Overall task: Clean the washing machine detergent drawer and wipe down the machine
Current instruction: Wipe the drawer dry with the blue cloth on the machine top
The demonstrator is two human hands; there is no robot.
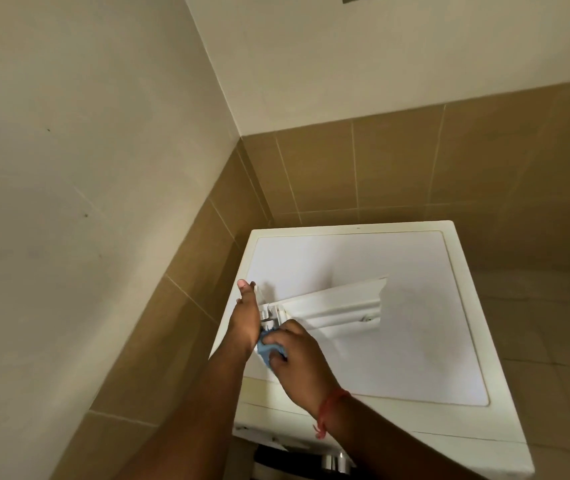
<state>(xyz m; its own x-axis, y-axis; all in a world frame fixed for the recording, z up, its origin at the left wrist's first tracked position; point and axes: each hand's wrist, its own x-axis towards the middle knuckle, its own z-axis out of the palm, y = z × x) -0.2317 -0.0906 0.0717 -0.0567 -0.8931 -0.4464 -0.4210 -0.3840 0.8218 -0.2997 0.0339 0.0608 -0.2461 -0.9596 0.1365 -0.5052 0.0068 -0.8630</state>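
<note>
The white detergent drawer (332,308) lies on its side on top of the white washing machine (422,306), its long body pointing right. My left hand (246,315) is flat against the drawer's left end and steadies it, fingers extended upward. My right hand (294,355) presses a small blue cloth (266,349) against the drawer's near left corner, fingers curled over the cloth. Most of the cloth is hidden under my fingers. A red thread is tied round my right wrist.
The machine stands in a corner, close to a wall with brown tiles (200,278) on the left and behind. A beige tiled floor (546,341) shows to the right. The machine's front panel and a chrome knob (333,460) are at the bottom edge.
</note>
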